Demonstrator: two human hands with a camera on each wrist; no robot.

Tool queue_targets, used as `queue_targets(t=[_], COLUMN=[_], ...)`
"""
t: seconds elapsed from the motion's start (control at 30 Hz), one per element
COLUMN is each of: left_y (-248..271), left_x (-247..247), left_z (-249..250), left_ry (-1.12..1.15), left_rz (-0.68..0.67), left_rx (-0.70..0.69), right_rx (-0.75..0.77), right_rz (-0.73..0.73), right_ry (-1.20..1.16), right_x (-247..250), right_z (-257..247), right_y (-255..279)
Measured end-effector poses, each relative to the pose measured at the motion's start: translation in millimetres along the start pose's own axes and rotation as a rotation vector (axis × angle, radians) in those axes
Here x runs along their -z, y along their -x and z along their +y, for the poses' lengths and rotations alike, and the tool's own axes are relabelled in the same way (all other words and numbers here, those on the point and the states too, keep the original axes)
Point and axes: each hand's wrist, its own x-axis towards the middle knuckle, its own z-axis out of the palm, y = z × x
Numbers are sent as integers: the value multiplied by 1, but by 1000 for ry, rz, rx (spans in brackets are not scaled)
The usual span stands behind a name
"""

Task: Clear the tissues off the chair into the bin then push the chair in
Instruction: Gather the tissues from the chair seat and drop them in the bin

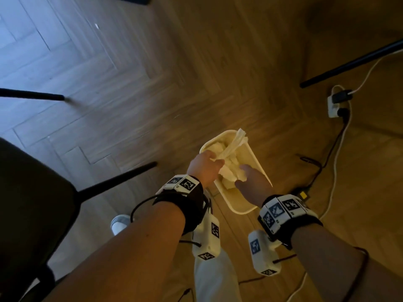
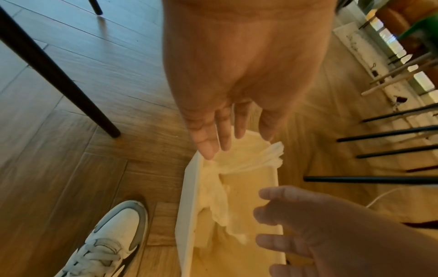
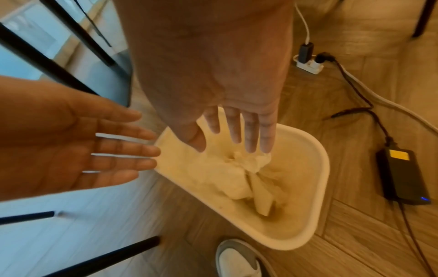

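White tissues [image 1: 229, 168] lie in the bin [image 1: 242, 203] beneath both hands, left [image 1: 204, 166] and right [image 1: 254, 182], fingers spread.

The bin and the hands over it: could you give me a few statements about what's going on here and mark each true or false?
1. The bin stands on a wooden floor. True.
2. Both hands are clenched into fists. False: the left hand and the right hand have their fingers spread over the bin.
3. White tissues lie in the bin. True.
4. The bin has a lid closed over it. False: it is open at the top.
5. A power strip with plugs lies on the floor. True.
6. The person is barefoot. False: a white shoe shows beside the bin.
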Motion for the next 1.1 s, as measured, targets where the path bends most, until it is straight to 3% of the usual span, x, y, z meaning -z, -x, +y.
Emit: queue_targets(t=[0.2,0.3,0.43,0.57,0.63,0.73,0.83,0.97,1.1], left_y=[88,143,214,266,277,275,261,249,255], left_x=[69,120,190,274,308,332,331,320,331], left_z=[-13,-27,-55,-118,-157,-208,-246,-271,-280], left_ry=[218,275,243,75,-109,-412,-575,-560,-288], left_rz=[102,243,457,665,661,470,310,322,254], left_rx=[-101,-163,-226,-157,-45,120,135,107,40], right_rx=[260,396,569,666,699,715,714,699,669], right_rz=[16,-27,-131,-239,-252,-277,-284,-304,-311], right_ry=[-32,13,93,241,320,438,488,513,459], right_x=[1,-5,-28,-83,-109,-139,-159,-172,-181], right_z=[-96,-159,-247,-327,-357,-386,-399,-400,-400], right_y=[77,121,175,216,226,232,227,217,216])
